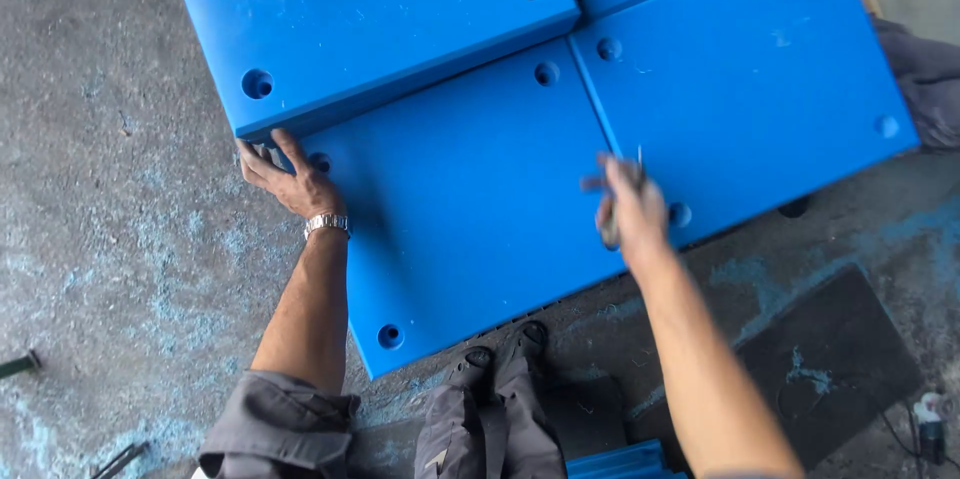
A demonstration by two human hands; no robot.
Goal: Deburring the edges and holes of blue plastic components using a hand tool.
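Several thick blue plastic slabs with round holes lie on the concrete floor. My left hand [283,176], with a metal watch at the wrist, rests flat on the left corner of the near slab [460,209], its fingers pushed under the edge of the upper slab [370,19] that overlaps it. My right hand [628,207] hovers over the seam between the near slab and the right slab [750,89], closed around a small grey metal tool [612,224]; the hand is blurred.
Blue dust streaks the grey floor [110,219]. A dark mat [830,369] lies at lower right with a cable beside it. My shoes [500,354] stand at the near slab's front edge. Grey cloth lies at the right edge.
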